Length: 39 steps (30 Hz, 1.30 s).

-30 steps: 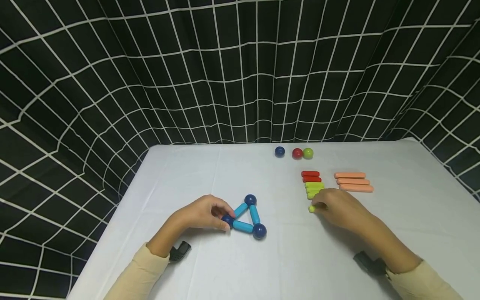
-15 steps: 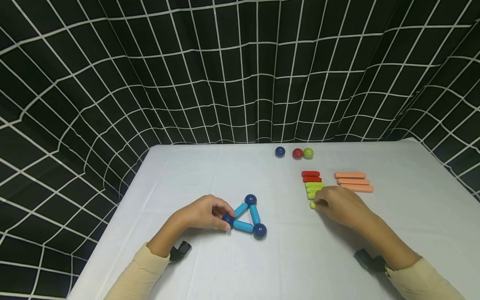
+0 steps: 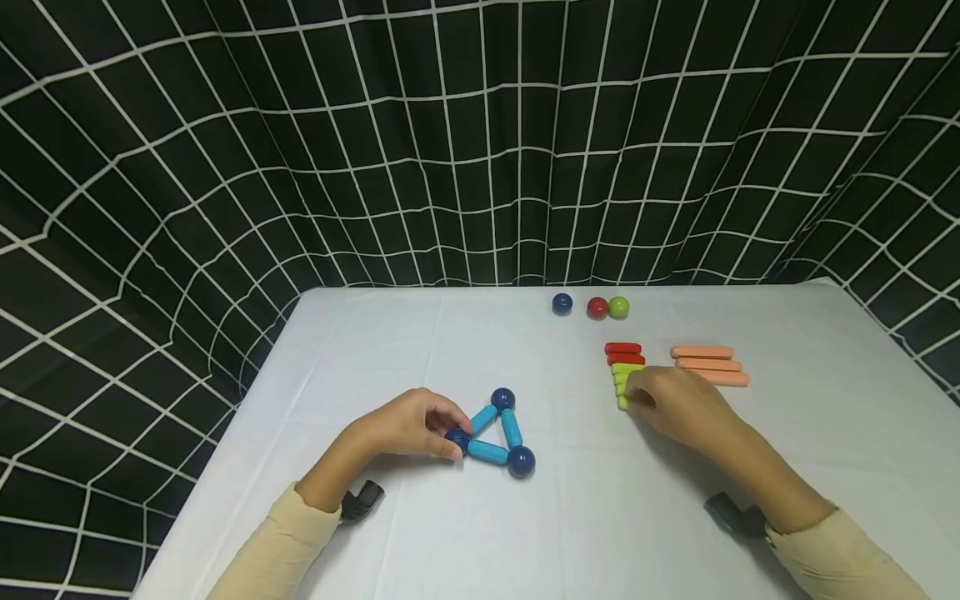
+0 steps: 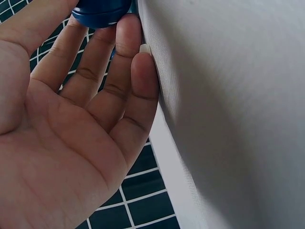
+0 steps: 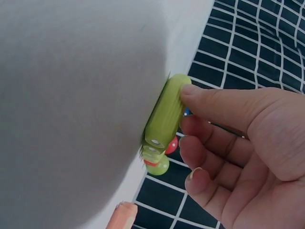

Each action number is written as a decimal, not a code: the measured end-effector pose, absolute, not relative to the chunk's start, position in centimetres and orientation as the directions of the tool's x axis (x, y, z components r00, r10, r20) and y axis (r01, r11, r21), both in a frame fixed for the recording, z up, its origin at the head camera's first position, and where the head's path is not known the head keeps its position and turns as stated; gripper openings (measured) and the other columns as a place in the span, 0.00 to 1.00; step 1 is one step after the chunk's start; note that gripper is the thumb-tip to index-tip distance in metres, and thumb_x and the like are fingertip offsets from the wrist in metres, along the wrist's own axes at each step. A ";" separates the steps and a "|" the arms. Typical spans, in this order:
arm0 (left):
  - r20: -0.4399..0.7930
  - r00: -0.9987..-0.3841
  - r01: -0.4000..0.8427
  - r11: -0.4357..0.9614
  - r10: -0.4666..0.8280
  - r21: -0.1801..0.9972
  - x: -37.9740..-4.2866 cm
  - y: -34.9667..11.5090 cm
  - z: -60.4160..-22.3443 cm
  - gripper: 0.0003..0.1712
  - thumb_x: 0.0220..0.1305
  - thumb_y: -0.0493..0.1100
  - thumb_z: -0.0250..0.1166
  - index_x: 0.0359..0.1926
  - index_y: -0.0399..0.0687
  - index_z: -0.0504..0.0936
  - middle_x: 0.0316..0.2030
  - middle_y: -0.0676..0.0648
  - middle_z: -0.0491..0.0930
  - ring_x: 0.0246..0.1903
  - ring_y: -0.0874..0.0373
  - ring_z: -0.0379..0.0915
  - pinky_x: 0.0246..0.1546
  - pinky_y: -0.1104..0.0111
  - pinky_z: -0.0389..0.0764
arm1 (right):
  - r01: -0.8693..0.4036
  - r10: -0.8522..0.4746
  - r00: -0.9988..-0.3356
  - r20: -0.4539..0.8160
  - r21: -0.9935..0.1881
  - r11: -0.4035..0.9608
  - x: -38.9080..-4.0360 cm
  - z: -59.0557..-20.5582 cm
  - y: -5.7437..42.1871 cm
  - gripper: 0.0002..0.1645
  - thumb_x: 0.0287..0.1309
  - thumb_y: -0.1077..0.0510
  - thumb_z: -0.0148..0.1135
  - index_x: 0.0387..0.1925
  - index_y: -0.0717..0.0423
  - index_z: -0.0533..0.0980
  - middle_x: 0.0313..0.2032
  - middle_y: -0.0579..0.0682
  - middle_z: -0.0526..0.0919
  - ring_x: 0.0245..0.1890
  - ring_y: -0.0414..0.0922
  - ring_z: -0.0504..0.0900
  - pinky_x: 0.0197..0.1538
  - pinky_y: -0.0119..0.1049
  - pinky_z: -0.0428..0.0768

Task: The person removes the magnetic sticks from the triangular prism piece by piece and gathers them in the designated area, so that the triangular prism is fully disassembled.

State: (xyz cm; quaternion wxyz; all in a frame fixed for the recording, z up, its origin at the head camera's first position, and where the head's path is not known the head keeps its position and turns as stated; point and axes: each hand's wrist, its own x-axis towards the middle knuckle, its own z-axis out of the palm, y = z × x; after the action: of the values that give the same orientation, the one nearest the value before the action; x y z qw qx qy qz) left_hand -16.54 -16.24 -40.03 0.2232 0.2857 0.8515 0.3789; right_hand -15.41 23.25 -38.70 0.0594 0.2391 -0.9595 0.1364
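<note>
Fingers [image 5: 196, 128] of right hand [image 3: 678, 404] pinch green rod [image 5: 166, 114]

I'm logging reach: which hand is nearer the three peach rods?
Right. The right hand is just near-left of the peach rods, at the lime-green rods; the left hand is much farther left, at the blue triangle.
</note>
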 end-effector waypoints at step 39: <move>0.139 -0.704 0.706 0.666 0.696 0.240 -11.6 -8.4 -39.3 0.33 0.60 0.59 0.72 0.58 0.44 0.78 0.36 0.53 0.83 0.30 0.64 0.72 0.31 0.72 0.73 | -0.742 -0.748 -0.650 0.133 -0.327 0.586 -12.8 -39.1 12.8 0.18 0.52 0.54 0.78 0.41 0.51 0.79 0.31 0.39 0.80 0.29 0.33 0.73 0.37 0.32 0.78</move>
State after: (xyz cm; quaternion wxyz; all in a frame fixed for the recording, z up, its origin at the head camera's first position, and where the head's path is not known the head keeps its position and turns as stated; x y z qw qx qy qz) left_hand -11.65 -8.41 -39.28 -0.0178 0.3842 0.9125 0.1392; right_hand -12.85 12.76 -39.11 -0.0093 0.4184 -0.8904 0.1791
